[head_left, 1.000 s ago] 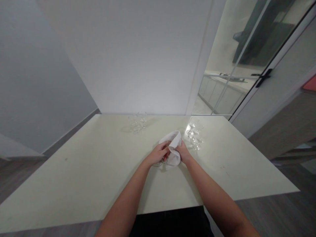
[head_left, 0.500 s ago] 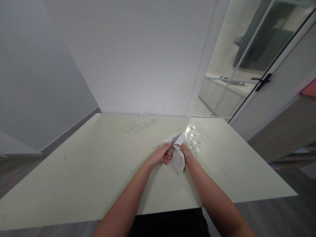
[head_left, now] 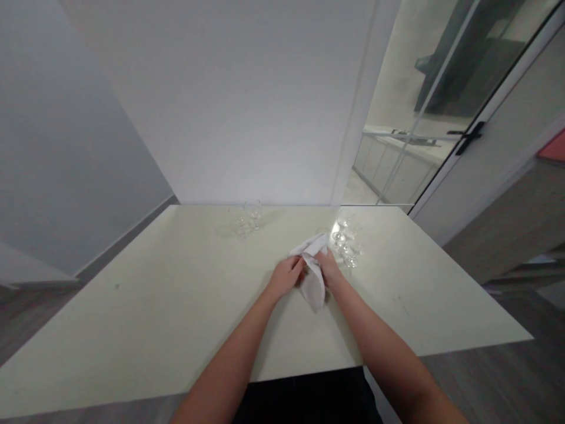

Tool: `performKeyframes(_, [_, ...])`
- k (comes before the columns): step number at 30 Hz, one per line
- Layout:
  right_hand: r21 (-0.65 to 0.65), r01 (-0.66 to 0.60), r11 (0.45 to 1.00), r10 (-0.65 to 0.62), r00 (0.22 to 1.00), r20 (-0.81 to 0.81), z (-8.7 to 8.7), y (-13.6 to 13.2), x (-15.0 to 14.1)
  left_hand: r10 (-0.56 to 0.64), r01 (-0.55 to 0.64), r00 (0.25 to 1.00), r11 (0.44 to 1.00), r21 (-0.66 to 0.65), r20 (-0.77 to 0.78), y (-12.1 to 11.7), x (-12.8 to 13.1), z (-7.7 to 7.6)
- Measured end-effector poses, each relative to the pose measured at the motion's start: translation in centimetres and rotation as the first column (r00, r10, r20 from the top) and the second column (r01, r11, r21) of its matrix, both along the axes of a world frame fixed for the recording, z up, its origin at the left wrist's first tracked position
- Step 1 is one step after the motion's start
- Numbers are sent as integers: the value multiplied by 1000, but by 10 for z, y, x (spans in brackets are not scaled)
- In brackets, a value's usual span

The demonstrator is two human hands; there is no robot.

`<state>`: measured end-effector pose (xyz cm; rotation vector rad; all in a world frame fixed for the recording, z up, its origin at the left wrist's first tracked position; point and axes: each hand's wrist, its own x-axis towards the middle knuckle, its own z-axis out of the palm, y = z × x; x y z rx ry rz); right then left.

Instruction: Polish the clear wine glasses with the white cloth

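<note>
The cloth (head_left: 314, 287) sits right between the person's two hands, touching both, a bit above the middle of the table (head_left: 154, 318). The left hand (head_left: 285, 277) is curled shut on its left side, thumb and fingers bent in close together; the right hand (head_left: 329, 268) grips its right side, the fingers mostly lost behind the fabric. Whether something else is wrapped inside, I can't tell from here. It's a plain white piece, bunched and creased, one fold standing up at the top and a loose corner drooping toward the person, well short of the near edge. I count one cloth and two hands. Clear stemmed glasses stand in two groups: at the far left, at least two left glasses (head_left: 255, 213), well apart from the hands; just beside the right hand, at least three right glasses (head_left: 339, 237), too overlapped for an exact count.
</note>
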<state>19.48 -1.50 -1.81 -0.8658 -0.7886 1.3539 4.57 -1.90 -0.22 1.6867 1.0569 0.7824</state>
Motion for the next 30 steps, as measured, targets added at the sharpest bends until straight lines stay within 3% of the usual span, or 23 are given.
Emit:
performKeyframes(3, [-26, 77, 997, -77, 997, -25, -3, 5, -4, 92, -45, 981, 965, 258, -170, 3, 2, -5])
performKeyframes(6, [-44, 44, 998, -46, 998, -37, -3, 5, -4, 71, -11, 977, 958, 285, -203, 4, 1, -7])
performKeyframes(10, [-56, -6, 998, 4, 999, -39, -4, 3, 1, 41, -12, 990, 978, 210, -132, 3, 0, -4])
performKeyframes(16, [-73, -100, 992, 94, 992, -83, -2, -1, -3, -46, 50, 998, 994, -93, 49, 0, 3, 0])
performKeyframes(25, [-43, 91, 995, -90, 996, 8, -1, 2, -7, 69, -70, 997, 993, -90, -16, 5, 0, -1])
performKeyframes(30, [-20, -83, 996, 84, 996, 34, -2, -1, -6, -33, 29, 999, 994, -101, -31, 2, -4, 6])
